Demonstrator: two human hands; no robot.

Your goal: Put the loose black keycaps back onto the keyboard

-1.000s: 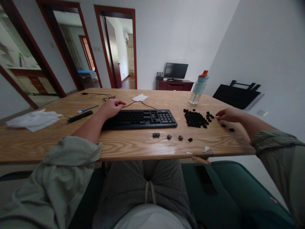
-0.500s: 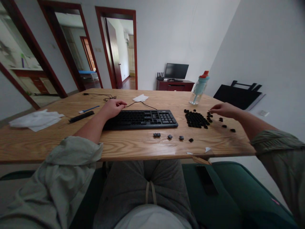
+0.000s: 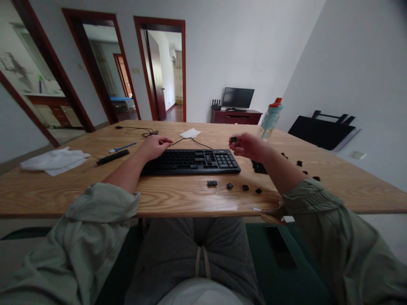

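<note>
A black keyboard lies on the wooden table in front of me, its left end partly hidden by my left arm. My left hand rests at its upper left, fingers loosely stretched to the right, with nothing visible in them. Above the keyboard's right end, my right hand pinches a small black keycap between thumb and fingers. Several loose keycaps lie in a row near the front edge. A block of keycaps is mostly covered by my right forearm.
A water bottle stands behind my right hand. At the left are white tissues, a blue brush and a black bar. Another tissue and the cable lie behind the keyboard. A phone is on the green seat.
My right hand has moved left from the scattered keycaps to the keyboard's right end, carrying a keycap. My left hand stays at the keyboard's upper left. The view has shifted slightly.
</note>
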